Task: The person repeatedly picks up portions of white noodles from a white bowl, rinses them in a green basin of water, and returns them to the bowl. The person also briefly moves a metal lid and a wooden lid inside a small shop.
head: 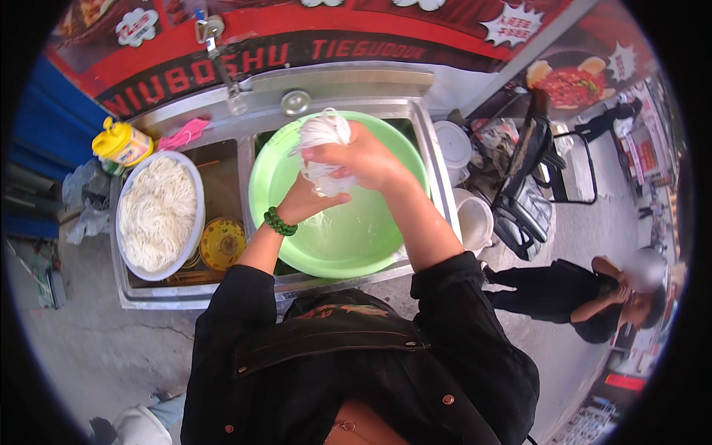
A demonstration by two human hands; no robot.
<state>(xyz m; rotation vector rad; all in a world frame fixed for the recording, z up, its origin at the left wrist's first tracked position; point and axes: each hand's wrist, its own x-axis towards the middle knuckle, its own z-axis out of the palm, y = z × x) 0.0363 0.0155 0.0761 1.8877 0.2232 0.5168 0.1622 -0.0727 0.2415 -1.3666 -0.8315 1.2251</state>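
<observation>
A wet bundle of white noodles (326, 129) is gripped in my right hand (370, 156) above a large green plastic basin (356, 267). My left hand (306, 203), with a green beaded bracelet (280, 221) at its wrist, is cupped at the bundle's lower end, thumb apart. Its fingers are partly hidden by the noodles, so its hold is unclear. Cloudy water (361, 228) lies in the basin, with a few loose noodle strands (316, 220) in it. To the left, a pale oval basket (201, 214) is heaped with more white noodles (156, 214).
The basin sits in the right bowl of a steel double sink (439, 172). A yellow round object (222, 245) lies in the left bowl. Behind are a tap (225, 69), pink cloth (183, 134) and yellow container (123, 146). White buckets (473, 219), a black folding frame (528, 183) and a person (562, 295) are right.
</observation>
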